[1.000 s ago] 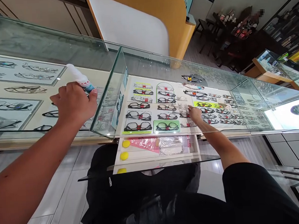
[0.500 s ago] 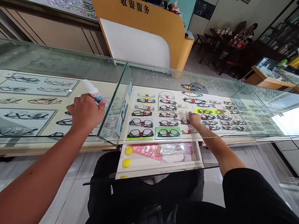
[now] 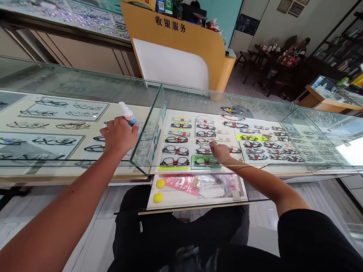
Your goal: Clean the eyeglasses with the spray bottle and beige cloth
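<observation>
My left hand (image 3: 119,134) is closed around a small white squeeze bottle (image 3: 127,113) with a pointed tip and a red and blue label. The bottle is tilted, tip up, left of the upright glass divider (image 3: 152,131). My right hand (image 3: 220,152) is over the middle rows of eyeglasses on the white display board, its fingers bent together at a pair of eyeglasses (image 3: 203,141). What lies between those fingertips is hidden. Close below it, more eyeglasses (image 3: 206,161) rest on a green card. Many of the frames carry small red tags.
An open drawer (image 3: 244,191) with plastic sleeves, pink packets and yellow discs juts out above my lap. More eyeglasses (image 3: 54,140) lie on the left side of the case. An orange counter (image 3: 176,34) stands beyond, with a person (image 3: 298,50) seated far behind at right.
My right hand has moved left along the rows of eyeglasses. My left hand still grips the bottle, now more upright. The whole view has shifted slightly.
</observation>
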### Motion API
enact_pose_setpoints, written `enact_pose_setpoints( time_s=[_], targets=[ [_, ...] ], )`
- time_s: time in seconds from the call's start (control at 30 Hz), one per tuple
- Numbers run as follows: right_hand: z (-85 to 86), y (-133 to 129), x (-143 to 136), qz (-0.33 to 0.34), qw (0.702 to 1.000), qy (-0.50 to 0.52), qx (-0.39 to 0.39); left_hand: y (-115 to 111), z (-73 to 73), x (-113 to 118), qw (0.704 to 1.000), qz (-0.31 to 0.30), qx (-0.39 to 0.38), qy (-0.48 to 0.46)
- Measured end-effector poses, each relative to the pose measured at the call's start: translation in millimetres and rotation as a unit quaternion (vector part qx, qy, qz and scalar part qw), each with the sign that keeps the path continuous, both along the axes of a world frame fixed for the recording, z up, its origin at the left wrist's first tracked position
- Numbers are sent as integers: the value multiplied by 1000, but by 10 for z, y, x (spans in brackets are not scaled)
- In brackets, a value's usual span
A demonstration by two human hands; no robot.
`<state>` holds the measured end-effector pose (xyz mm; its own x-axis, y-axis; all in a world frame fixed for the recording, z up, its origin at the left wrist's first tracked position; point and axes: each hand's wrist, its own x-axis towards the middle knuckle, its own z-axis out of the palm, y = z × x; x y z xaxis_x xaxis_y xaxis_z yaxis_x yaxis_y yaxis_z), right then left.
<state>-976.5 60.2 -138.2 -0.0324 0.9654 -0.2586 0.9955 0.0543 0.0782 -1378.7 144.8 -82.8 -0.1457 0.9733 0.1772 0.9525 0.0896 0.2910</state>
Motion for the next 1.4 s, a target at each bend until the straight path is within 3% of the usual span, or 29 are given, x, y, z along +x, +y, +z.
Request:
enact_pose_setpoints(
  time_s=[0.23,0.4,0.5,0.57,0.7,0.8,0.93,1.1,1.4],
  targets=[
    [293,-745,-585,151,982,72,-86,-36,42,36,1000,-1,-1,-11],
    [647,-1083,-829,194,953,206,-107,-27,32,34,1000,-3,-1,-19],
    [1007,-1148,-768,190,930,306,-72,-21,18,27,1000,-5,1,-19],
    [1276,-1117,-610,173,934,314,-1,-22,13,26,1000,-5,1,-14],
    [1644,-825,-78,91,967,181,158,-29,20,37,1000,-4,4,-10],
    [1641,-501,354,12,982,9,188,-26,26,42,1000,-1,2,-8],
    [1417,-209,745,-34,984,-104,140,1,14,31,1000,4,-1,-3],
    [1206,-119,916,-47,983,-130,122,28,21,38,1000,17,-13,16],
    [1133,-43,1017,-62,983,-124,117,13,39,59,1000,19,-8,15]
  ],
)
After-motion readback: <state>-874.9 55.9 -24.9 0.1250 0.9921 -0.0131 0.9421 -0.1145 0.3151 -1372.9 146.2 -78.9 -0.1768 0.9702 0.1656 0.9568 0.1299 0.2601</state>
